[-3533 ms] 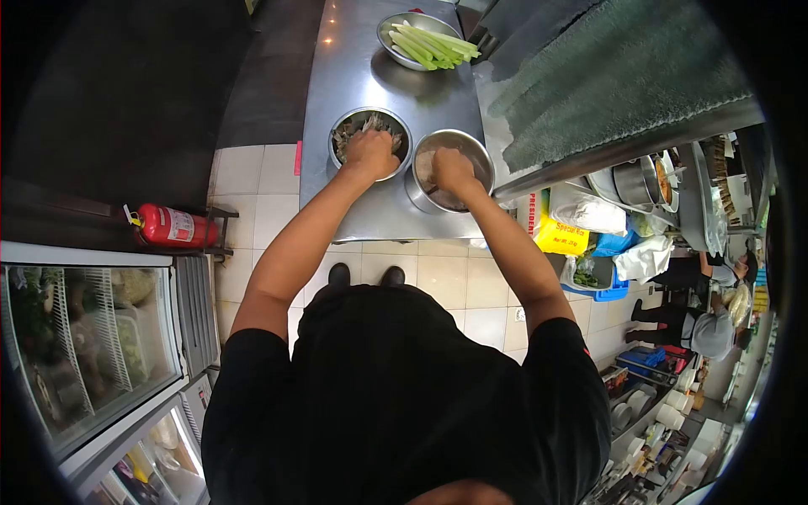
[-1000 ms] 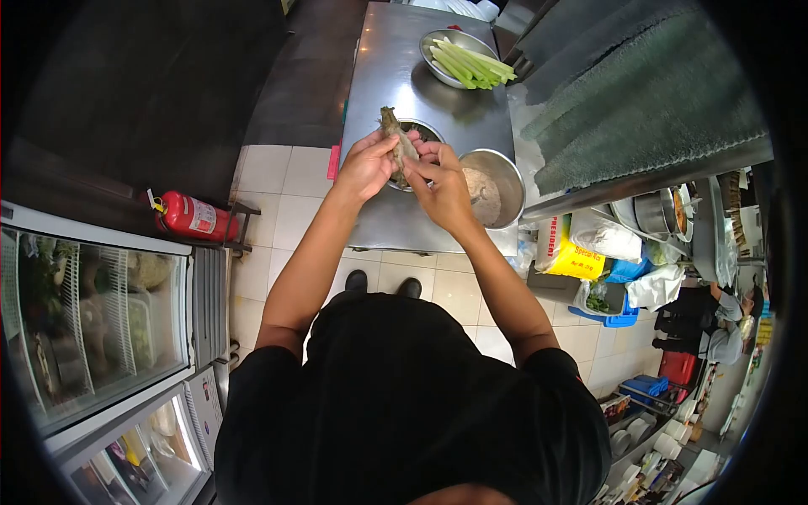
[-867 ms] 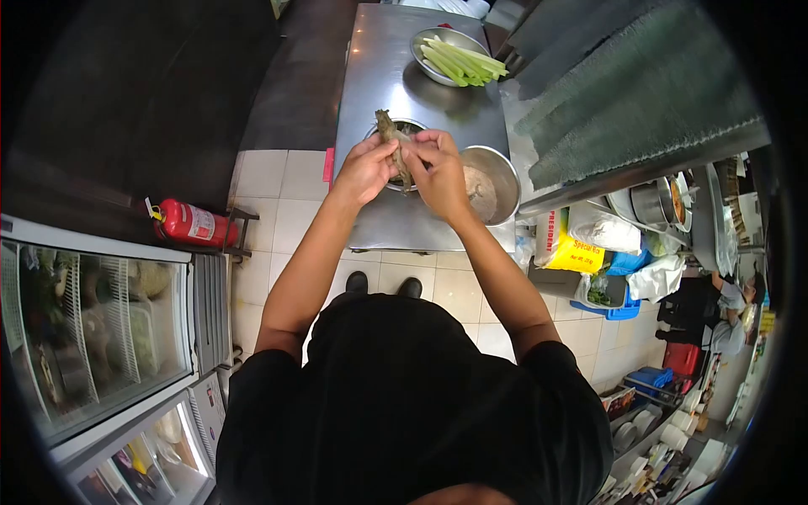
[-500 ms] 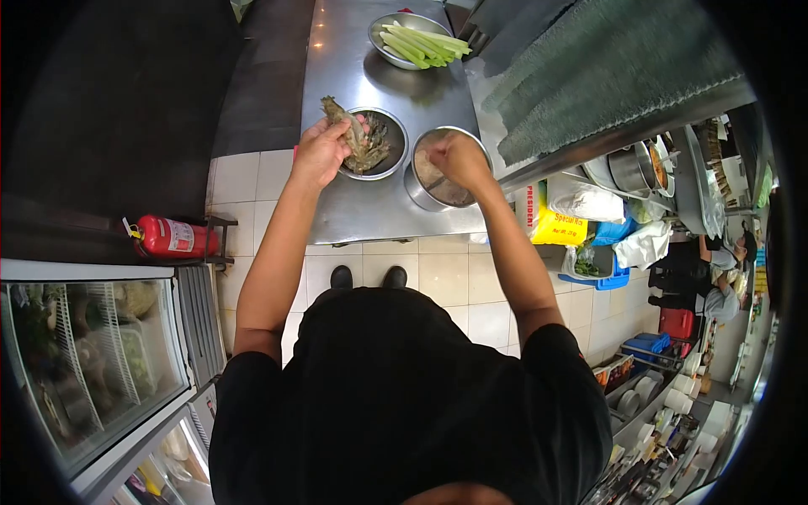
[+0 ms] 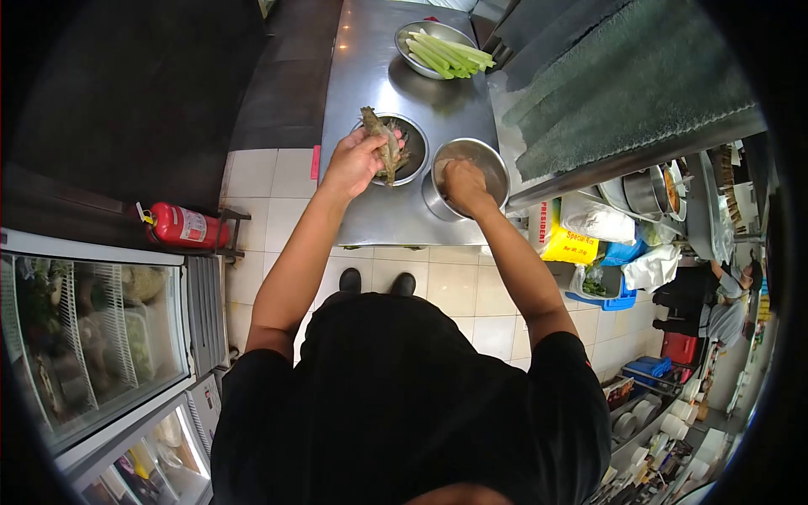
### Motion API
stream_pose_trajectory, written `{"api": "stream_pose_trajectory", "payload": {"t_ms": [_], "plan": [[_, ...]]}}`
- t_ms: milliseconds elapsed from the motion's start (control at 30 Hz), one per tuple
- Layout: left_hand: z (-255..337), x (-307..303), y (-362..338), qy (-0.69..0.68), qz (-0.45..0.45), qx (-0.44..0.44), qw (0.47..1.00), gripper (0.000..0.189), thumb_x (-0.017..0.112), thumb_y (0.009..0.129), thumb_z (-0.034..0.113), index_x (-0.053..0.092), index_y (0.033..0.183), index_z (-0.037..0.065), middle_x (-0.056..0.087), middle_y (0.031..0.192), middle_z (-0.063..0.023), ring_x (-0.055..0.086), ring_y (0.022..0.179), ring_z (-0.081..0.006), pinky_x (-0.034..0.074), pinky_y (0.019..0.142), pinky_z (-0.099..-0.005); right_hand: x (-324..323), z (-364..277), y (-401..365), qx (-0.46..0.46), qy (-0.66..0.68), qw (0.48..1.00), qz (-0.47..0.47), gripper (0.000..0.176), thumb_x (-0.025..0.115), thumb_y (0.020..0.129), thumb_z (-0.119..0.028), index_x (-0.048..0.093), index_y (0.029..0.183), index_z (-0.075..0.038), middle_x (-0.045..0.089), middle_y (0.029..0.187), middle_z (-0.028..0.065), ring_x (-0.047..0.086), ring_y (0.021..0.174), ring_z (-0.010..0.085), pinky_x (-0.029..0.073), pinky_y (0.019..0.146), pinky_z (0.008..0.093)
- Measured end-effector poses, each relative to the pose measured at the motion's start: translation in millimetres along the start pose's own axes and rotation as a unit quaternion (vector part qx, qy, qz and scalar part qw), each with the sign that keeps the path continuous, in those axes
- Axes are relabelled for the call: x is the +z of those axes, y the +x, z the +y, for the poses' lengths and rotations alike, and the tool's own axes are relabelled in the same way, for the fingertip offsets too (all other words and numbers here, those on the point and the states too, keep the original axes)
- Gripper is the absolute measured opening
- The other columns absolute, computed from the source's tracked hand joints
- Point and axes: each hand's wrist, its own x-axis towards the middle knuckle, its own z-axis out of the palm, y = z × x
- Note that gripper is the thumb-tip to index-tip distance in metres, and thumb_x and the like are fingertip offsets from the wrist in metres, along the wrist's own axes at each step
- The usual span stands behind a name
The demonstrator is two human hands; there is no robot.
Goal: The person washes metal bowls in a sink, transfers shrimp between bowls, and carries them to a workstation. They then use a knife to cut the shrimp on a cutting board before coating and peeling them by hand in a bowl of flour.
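Note:
My left hand grips a grey-brown prawn and holds it just above a steel bowl of prawns on the steel table. My right hand reaches down inside a second, deeper steel bowl that holds a pale mixture. Its fingers are buried in the bowl, so what they hold is hidden. The two bowls stand side by side near the table's front edge.
A steel dish of green vegetable sticks sits farther back on the table. A red fire extinguisher lies on the tiled floor at left, beside a glass-door fridge. Sacks and bags lie under the right counter. Other people work far right.
A second ago both hands worked on the prawn together. My right hand then left it and dropped into the deeper bowl, while my left hand kept the prawn over the prawn bowl.

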Motion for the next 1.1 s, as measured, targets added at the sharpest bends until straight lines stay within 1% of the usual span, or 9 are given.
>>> {"api": "stream_pose_trajectory", "payload": {"t_ms": [133, 200, 233, 300, 433, 533, 733, 900, 1100], "plan": [[3.6, 2.0, -3.2, 0.011, -0.006, 0.004, 1.000, 0.024, 0.051, 0.093, 0.006, 0.050, 0.115, -0.004, 0.057, 0.121, -0.0190, 0.059, 0.109, -0.0294, 0.051, 0.090, -0.0417, -1.2, -1.1, 3.5, 0.029, 0.023, 0.999, 0.019, 0.012, 0.067, 0.074, -0.015, 0.070, 0.078, -0.005, 0.067, 0.083, 0.0199, 0.065, 0.077, 0.0368, 0.051, 0.069, 0.0444], [4.5, 5.8, -5.3, 0.007, 0.008, 0.016, 1.000, 0.025, 0.051, 0.092, 0.005, 0.049, 0.115, -0.004, 0.058, 0.117, -0.0183, 0.060, 0.105, -0.0277, 0.052, 0.089, -0.0410, -21.0, -4.3, -5.3, -0.012, 0.171, 0.968, 0.182, 0.015, 0.069, 0.079, -0.017, 0.070, 0.080, -0.003, 0.065, 0.079, 0.0158, 0.063, 0.071, 0.0306, 0.048, 0.063, 0.0401], [3.8, 8.2, -5.2, 0.005, 0.016, 0.021, 1.000, 0.025, 0.052, 0.091, 0.004, 0.049, 0.114, -0.004, 0.059, 0.113, -0.0177, 0.061, 0.101, -0.0261, 0.052, 0.088, -0.0402, -36.4, -14.7, -9.7, -0.014, 0.172, 0.968, 0.181, 0.015, 0.069, 0.079, -0.017, 0.070, 0.080, -0.003, 0.065, 0.079, 0.0158, 0.063, 0.071, 0.0306, 0.048, 0.063, 0.0401], [-0.2, 11.0, -1.3, 0.009, 0.010, 0.031, 0.999, 0.023, 0.052, 0.091, 0.003, 0.049, 0.112, -0.004, 0.059, 0.112, -0.0171, 0.061, 0.101, -0.0249, 0.052, 0.087, -0.0396, -57.9, -45.9, -16.0, -0.048, 0.476, 0.857, 0.190, 0.013, 0.068, 0.082, -0.014, 0.070, 0.085, -0.002, 0.061, 0.075, 0.0107, 0.057, 0.065, 0.0211, 0.044, 0.060, 0.0335], [-0.8, 15.7, -0.1, 0.015, -0.018, 0.007, 1.000, 0.020, 0.051, 0.090, 0.003, 0.050, 0.110, 0.000, 0.061, 0.106, -0.0132, 0.061, 0.096, -0.0208, 0.052, 0.082, -0.0377, -49.3, -71.2, -2.0, -0.099, 0.491, 0.841, 0.206, 0.013, 0.069, 0.083, -0.012, 0.070, 0.089, -0.001, 0.058, 0.073, 0.0081, 0.053, 0.068, 0.0149, 0.042, 0.061, 0.0288], [-2.3, 9.1, 1.8, 0.011, -0.025, 0.010, 1.000, 0.019, 0.050, 0.090, 0.004, 0.051, 0.109, 0.001, 0.061, 0.102, -0.0107, 0.061, 0.091, -0.0190, 0.051, 0.080, -0.0366, -50.6, -72.8, 5.4, -0.026, 0.426, 0.882, 0.201, 0.013, 0.068, 0.082, -0.011, 0.070, 0.091, -0.001, 0.057, 0.072, 0.0081, 0.054, 0.068, 0.0171, 0.043, 0.062, 0.0294], [-3.8, 3.7, 1.9, -0.034, -0.039, -0.005, 0.999, 0.024, 0.049, 0.092, 0.006, 0.051, 0.115, 0.001, 0.060, 0.107, -0.0098, 0.060, 0.099, -0.0198, 0.048, 0.088, -0.0381, -44.8, -80.3, 10.6, -0.126, 0.351, 0.871, 0.319, 0.012, 0.069, 0.080, -0.008, 0.071, 0.090, -0.002, 0.054, 0.080, 0.0096, 0.054, 0.073, 0.0206, 0.045, 0.063, 0.0311], [4.7, 3.4, -5.6, -0.043, -0.006, 0.018, 0.999, 0.022, 0.048, 0.093, 0.005, 0.050, 0.114, -0.001, 0.060, 0.109, -0.0138, 0.060, 0.100, -0.0230, 0.050, 0.087, -0.0398, -41.0, -84.3, -11.1, -0.122, 0.388, 0.875, 0.264, 0.012, 0.068, 0.076, -0.006, 0.072, 0.087, -0.005, 0.055, 0.086, 0.0124, 0.056, 0.077, 0.0263, 0.047, 0.063, 0.0353], [-3.6, 6.9, 2.0, -0.055, -0.004, 0.015, 0.998, 0.023, 0.047, 0.093, 0.003, 0.049, 0.115, -0.002, 0.059, 0.113, -0.0163, 0.060, 0.103, -0.0250, 0.050, 0.089, -0.0412, -40.9, -84.2, 12.0, -0.145, 0.340, 0.873, 0.319, 0.017, 0.068, 0.078, -0.002, 0.071, 0.095, -0.003, 0.056, 0.096, 0.0132, 0.055, 0.080, 0.0224, 0.047, 0.069, 0.0306]]}}
